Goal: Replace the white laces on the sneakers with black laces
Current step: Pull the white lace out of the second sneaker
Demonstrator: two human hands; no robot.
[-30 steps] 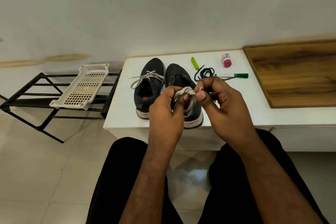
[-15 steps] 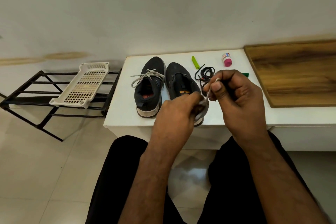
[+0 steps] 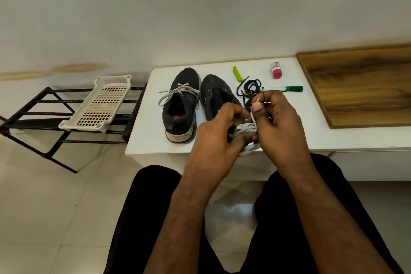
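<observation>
Two dark sneakers stand side by side on the white table [image 3: 146, 140]. The left sneaker [image 3: 181, 104] still carries a tied white lace [image 3: 178, 93]. The right sneaker [image 3: 219, 100] shows no lace and its heel is hidden behind my hands. A loose white lace [image 3: 245, 129] is bunched into a coil between my hands above the table's front edge. My left hand [image 3: 219, 131] holds that coil. My right hand [image 3: 277, 120] pinches the lace's end between thumb and finger, tip pointing up. Black laces [image 3: 251, 85] lie coiled behind my right hand.
A green marker [image 3: 287, 88], a green clip [image 3: 237, 74] and a small pink-capped bottle [image 3: 276, 70] lie at the table's back. A wooden board [image 3: 364, 87] covers the right side. A black metal rack [image 3: 33, 115] with a white perforated tray [image 3: 100, 104] stands at left.
My hands have come lower and nearer the table's front edge. The white lace went from a loose bunch to a tighter coil, with my right hand drawing its end upward.
</observation>
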